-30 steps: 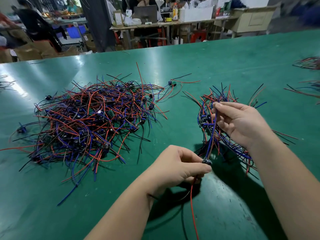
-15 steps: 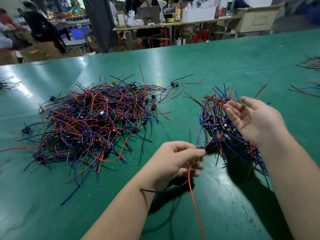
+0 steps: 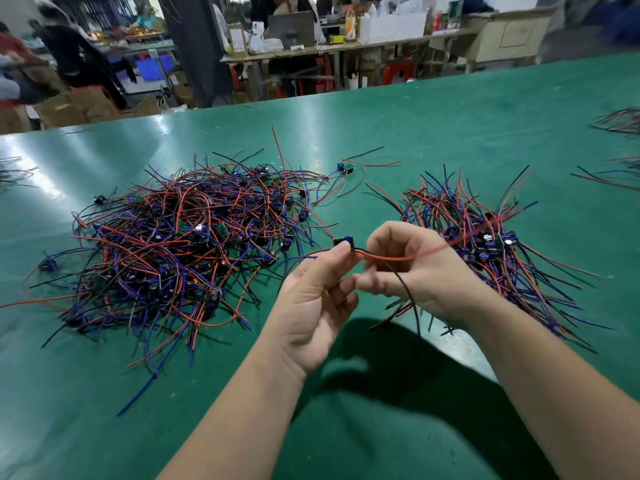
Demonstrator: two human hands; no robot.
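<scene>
head view: the left hand [image 3: 311, 299] pinches a small blue wired module [image 3: 343, 241] between thumb and forefinger, lifted above the green table [image 3: 450, 133] between the two heaps. the right hand [image 3: 419, 271], fingers curled, grips the module's red lead [image 3: 388, 258] and black lead [image 3: 407, 292] just beside it, apparently straightening them. by my reading the job is under halfway: the tangled pile [image 3: 180, 244] on the left is much larger than the combed bundle [image 3: 485, 233] on the right, and one stray module [image 3: 346, 167] lies apart behind them. room is good: bare mat lies between the heaps and toward the person, the table's far edge is well away, and further wire heaps [image 3: 616, 123] sit at the right margin, well apart.
</scene>
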